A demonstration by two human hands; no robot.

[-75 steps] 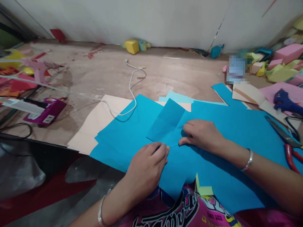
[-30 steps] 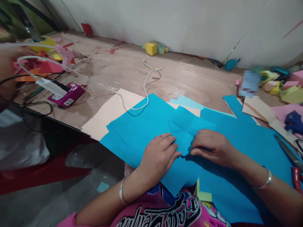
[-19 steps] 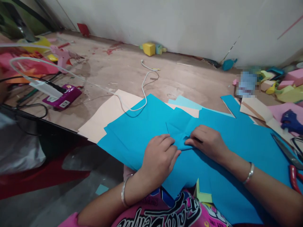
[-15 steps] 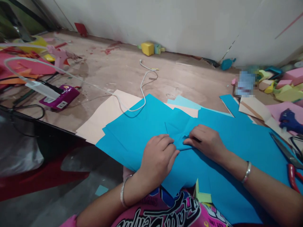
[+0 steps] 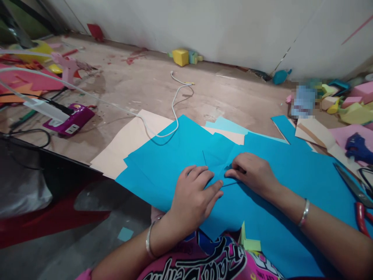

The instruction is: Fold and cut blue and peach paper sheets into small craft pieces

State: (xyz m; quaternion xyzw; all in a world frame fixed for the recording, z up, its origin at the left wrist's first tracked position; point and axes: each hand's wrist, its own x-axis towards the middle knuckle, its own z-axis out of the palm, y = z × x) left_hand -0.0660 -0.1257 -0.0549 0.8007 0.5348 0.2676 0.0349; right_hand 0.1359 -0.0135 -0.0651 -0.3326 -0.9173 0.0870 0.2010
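Blue paper sheets [image 5: 163, 171] lie over the near edge of the table, with a cut line and a folded edge near their middle. My left hand [image 5: 195, 192] rests on them, its fingers somewhat spread and the index finger pressing by the fold. Just right of it, my right hand [image 5: 255, 173] is closed in a pinch on the blue paper at the raised fold. The fingertips of the two hands are close but apart. What lies under my palms is hidden.
A white cable [image 5: 175, 105] crosses the paper from a purple power strip [image 5: 68, 120]. Red-handled scissors [image 5: 354, 186] and a blue glue gun [image 5: 359, 147] lie at the right. A pink glue gun [image 5: 65, 66] stands at the left; paper shapes [image 5: 352, 103] are piled at the far right.
My left hand's fingers have spread, and its index finger has reached right toward the fold. My right hand keeps its pinch in nearly the same place.
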